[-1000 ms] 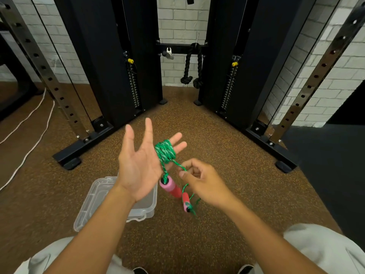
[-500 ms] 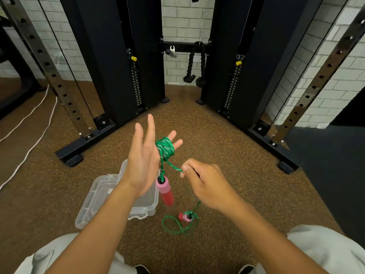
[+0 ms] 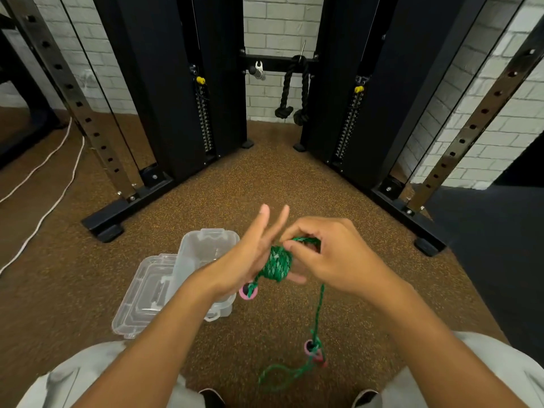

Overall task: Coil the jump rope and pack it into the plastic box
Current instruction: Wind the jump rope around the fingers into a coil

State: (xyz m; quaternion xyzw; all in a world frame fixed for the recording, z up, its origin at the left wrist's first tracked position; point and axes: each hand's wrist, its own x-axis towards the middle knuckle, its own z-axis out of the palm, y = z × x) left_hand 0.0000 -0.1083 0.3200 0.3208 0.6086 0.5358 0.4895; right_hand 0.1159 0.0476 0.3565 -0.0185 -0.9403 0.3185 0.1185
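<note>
Right hand has come up from its spot near and right of the coil and now sits against it, laying a strand over the top; half a second ago it held the rope out to the side. Second handle still hangs low, with a loose loop trailing beneath it.

Left hand: fingers straight and spread, pointing far, two of them standing clear above the coil. Jump rope is wound in a tight green bundle around its lower fingers, one fingertip poking out under the bundle on the right.

Right hand: thumb and forefinger pinch the green strand right at the top of the bundle, remaining fingers curled. From there the strand runs under the hand and drops straight down to the second handle, near the person's right knee.

First handle, pink, dangles just under the left hand, seen end-on.

Plastic box sits open on the brown speckled floor, left of the hands and partly hidden by the left forearm; its clear lid lies flipped out to the near left. Can't tell what's inside, if anything.

Far side: black cable machine against a white brick wall, a black tricep rope hanging between its towers. White cable runs along the floor, far left.
</note>
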